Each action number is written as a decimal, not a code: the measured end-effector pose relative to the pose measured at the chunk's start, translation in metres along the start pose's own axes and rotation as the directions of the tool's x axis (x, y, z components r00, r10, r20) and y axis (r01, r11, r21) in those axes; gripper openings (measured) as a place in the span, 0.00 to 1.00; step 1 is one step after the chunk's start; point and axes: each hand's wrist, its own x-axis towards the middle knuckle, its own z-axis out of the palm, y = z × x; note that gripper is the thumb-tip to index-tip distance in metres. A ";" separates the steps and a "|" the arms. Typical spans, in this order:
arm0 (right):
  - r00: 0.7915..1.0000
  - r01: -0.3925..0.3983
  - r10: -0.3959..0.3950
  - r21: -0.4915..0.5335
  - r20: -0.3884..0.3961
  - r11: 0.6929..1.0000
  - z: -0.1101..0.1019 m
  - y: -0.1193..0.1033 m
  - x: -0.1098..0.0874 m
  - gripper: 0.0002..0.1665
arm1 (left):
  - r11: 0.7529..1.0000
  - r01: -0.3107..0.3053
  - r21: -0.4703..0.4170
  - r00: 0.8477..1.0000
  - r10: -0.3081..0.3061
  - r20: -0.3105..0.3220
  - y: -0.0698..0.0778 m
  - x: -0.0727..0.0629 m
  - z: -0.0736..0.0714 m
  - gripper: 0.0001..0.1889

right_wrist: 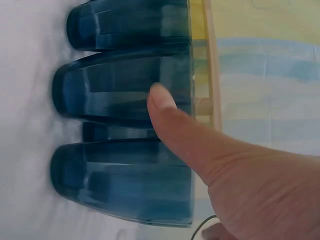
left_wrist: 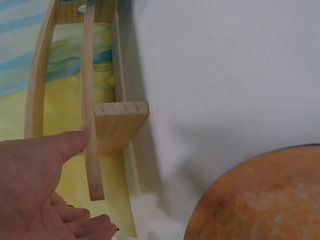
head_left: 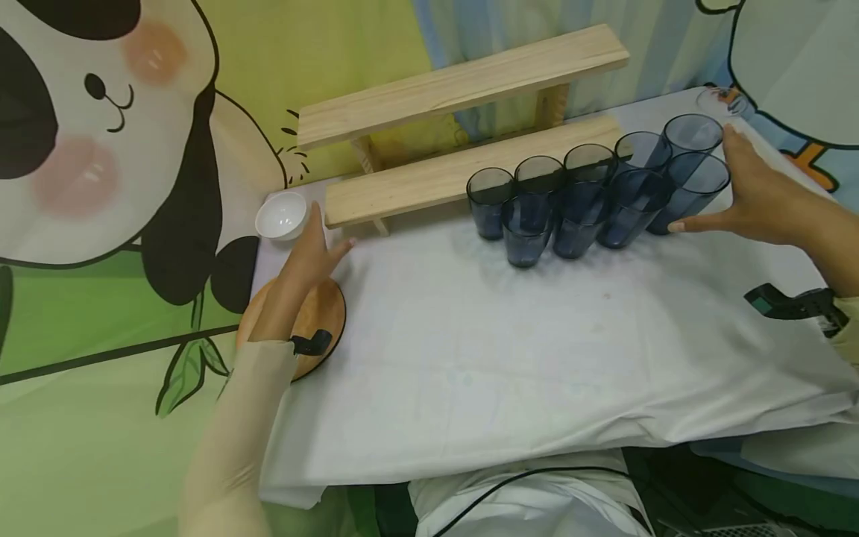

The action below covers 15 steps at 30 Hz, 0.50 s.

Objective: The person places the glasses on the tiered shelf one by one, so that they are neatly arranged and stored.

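Left sleeve [head_left: 235, 440], pale, nearest us. Left hand [head_left: 305, 257]: thumb and fingers parted, grasping nothing that we see, at the left end of the shelf [head_left: 396, 186]; whether the thumb touches the lower board we cannot tell. Right hand [head_left: 765, 198]: spread wide, thumb well apart from the fingers, not curled round anything; contact uncertain.

Glasses [head_left: 526, 239]: we count nine, dark blue, see-through, tapering to the base, all upright, in two close rows. They stand on the white cloth [head_left: 429, 350] before the shelf's right part, well apart from the left hand; the right hand flanks the rightmost ones, its thumb on the near side.

Also listed: shelf, plain wood, two boards; white bowl [head_left: 282, 216], beside the left fingers; round board [head_left: 329, 313], wooden, beneath the left forearm.
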 end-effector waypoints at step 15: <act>0.990 -0.123 0.136 0.303 -0.021 0.945 0.027 0.036 0.015 0.75 | 0.993 -0.041 -0.115 0.986 0.022 -0.165 -0.012 0.045 0.009 0.47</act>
